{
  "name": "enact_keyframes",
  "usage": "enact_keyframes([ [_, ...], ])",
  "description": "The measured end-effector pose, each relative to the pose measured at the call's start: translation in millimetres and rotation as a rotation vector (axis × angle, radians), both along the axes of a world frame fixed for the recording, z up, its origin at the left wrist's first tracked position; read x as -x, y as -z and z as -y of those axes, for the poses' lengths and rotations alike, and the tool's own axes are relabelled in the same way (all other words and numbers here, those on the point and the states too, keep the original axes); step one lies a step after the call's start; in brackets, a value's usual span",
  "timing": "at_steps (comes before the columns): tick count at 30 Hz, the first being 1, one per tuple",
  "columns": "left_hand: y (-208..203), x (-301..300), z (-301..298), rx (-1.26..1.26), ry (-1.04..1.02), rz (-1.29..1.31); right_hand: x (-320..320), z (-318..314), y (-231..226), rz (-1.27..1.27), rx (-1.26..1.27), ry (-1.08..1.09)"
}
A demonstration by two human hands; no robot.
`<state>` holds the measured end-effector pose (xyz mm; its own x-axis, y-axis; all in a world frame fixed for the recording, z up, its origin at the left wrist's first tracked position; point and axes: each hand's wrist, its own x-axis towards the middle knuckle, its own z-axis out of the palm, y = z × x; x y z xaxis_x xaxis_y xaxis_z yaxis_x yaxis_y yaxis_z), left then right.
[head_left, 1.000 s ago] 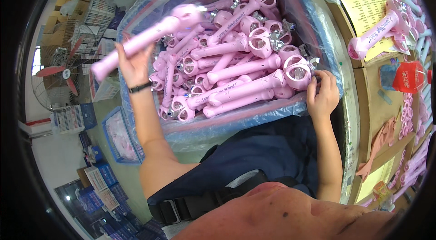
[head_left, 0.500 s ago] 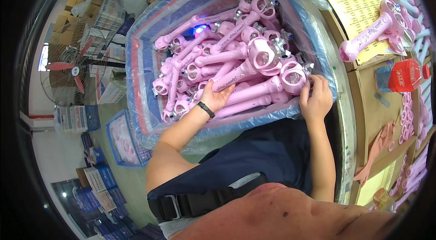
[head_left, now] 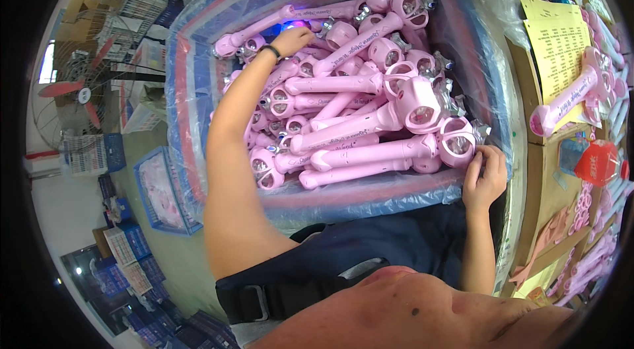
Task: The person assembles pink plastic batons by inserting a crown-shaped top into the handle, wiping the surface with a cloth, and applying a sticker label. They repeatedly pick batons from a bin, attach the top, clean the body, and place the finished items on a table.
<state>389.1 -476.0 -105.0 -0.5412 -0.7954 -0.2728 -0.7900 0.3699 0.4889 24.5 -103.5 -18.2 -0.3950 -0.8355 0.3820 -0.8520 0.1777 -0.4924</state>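
Note:
Pink toy wands (head_left: 360, 128) with clear-windowed round heads and silvery tips lie piled in a large crate (head_left: 188, 131) lined with clear plastic. My left hand (head_left: 292, 40) reaches across the pile to its far left. Its fingers are curled down at a toy wand with a glowing blue light (head_left: 294, 25); the hand partly covers that wand. My right hand (head_left: 485, 178) rests at the crate's near right corner, fingers curled over the plastic-lined rim, close beside the head of a wand (head_left: 457, 143).
On the right, a cardboard box (head_left: 528, 217) stands near a yellow printed sheet (head_left: 551, 45), a single pink wand (head_left: 571, 95) and a red-labelled bottle (head_left: 593, 163). At left are a fan (head_left: 84, 94) and a small blue basket (head_left: 162, 190).
My left hand has let go of a wand's handle at the near middle and moved far and left to the lit wand. My right hand stays at the rim. The view has shifted a little.

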Motion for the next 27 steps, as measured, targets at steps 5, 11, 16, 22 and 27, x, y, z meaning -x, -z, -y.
enact_keyframes([
  [5,109,7,55,0.16,0.282,0.696,0,3,-3,0.007,-0.037,-0.003],
  [11,159,24,55,0.325,0.036,0.589,0,5,-3,0.065,-0.063,0.014],
  [16,157,37,63,0.309,0.004,0.612,1,7,-4,0.005,-0.048,-0.01],
  [22,143,42,70,0.259,0.007,0.651,2,7,-4,0.008,-0.021,-0.023],
  [27,117,32,68,0.181,-0.005,0.698,2,7,-5,-0.007,-0.001,-0.024],
])
